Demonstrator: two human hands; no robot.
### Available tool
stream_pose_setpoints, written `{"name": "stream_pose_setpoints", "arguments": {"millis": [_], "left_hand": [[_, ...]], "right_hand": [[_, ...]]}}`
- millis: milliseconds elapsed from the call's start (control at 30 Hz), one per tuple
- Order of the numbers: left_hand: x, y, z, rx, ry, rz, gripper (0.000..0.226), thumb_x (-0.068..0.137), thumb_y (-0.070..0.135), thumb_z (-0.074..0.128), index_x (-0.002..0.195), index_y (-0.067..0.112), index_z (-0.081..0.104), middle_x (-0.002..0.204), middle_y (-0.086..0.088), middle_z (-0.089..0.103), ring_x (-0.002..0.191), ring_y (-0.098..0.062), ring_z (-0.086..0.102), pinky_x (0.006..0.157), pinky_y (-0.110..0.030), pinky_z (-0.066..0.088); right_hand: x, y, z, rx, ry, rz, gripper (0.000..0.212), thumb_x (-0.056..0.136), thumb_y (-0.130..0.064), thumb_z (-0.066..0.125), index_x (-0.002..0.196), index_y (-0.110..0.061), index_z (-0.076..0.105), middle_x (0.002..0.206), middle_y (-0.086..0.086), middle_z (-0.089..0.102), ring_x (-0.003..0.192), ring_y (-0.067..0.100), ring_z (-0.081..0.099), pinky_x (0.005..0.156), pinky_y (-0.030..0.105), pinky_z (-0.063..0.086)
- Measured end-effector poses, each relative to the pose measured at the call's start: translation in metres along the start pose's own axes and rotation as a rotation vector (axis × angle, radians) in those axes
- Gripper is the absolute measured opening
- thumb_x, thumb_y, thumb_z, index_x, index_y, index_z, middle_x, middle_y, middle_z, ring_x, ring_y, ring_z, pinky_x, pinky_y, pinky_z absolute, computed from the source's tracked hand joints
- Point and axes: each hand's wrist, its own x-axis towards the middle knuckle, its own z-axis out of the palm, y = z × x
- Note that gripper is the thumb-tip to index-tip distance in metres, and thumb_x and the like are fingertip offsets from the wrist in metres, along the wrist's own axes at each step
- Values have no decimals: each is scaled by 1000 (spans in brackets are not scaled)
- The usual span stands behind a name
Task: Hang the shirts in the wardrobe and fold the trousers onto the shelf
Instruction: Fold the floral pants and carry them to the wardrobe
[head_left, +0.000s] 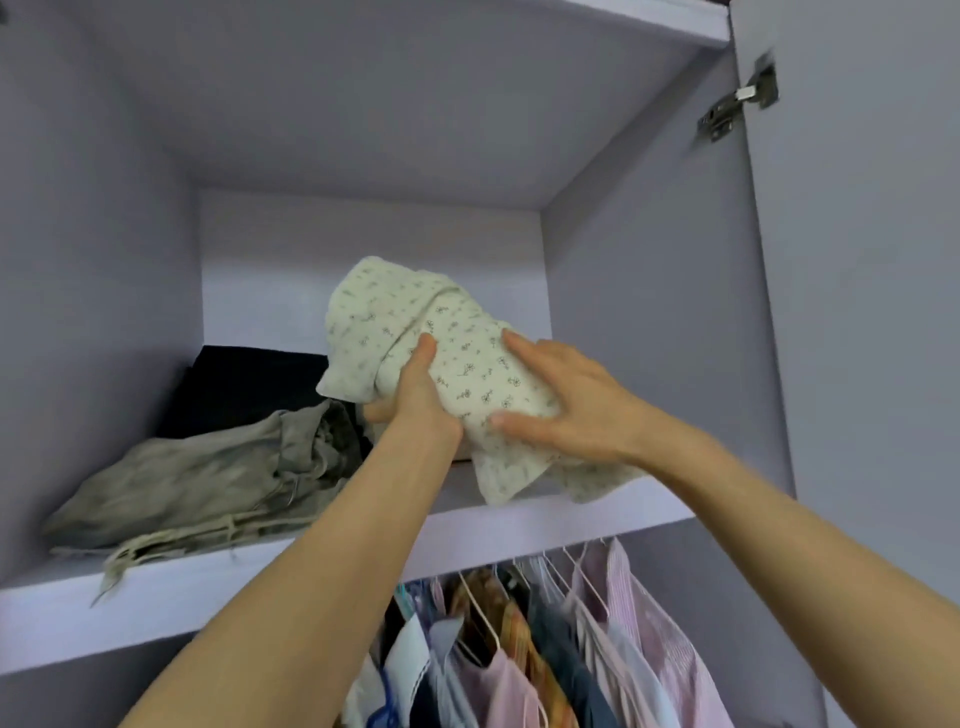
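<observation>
Placing floral trousers (457, 364) on the shelf (597, 512), right of the khaki pile (197, 483). Left hand (415, 400) grips underneath; right hand (566, 405) lies flat on top, fingers straight. Best to slide the bundle farther in; its near edge overhangs.

cream floral trousers (457, 364), khaki trousers (197, 483), lilac wardrobe (649, 312), pink striped shirts (639, 613)

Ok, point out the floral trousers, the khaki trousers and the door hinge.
floral trousers (467, 374), head view, on the folded cloth between the hands.
khaki trousers (208, 483), head view, mid-fabric on the shelf.
door hinge (740, 98), head view, on its metal arm.
</observation>
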Motion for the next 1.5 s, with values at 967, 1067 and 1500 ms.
{"name": "stream_pose_setpoints", "arguments": {"millis": [967,1067,1500], "left_hand": [[358,43,12,2365,-1,712,55,92,60,28,144,44,18,157,14,2,145,-19,-6,113,-50,-5],[380,43,-10,2212,-111,390,56,95,59,23,145,34,25,156,7,18,143,-17,17,116,-35,10],[341,17,-33,2593,198,182,59,90,65,-1,144,43,-13,157,6,-12,144,-32,-7,113,-59,-2]], "right_hand": [[344,204,132,192,-600,-95,60,94,-43,42,147,-30,16,152,-5,25,137,17,28,115,39,22],[342,214,170,168,-570,-91,80,88,-62,40,148,-31,-4,156,-6,10,141,14,16,115,28,14],[298,203,198,-239,-497,115,68,88,-69,9,140,-40,-25,157,-1,-11,144,31,-5,113,59,1]]}}
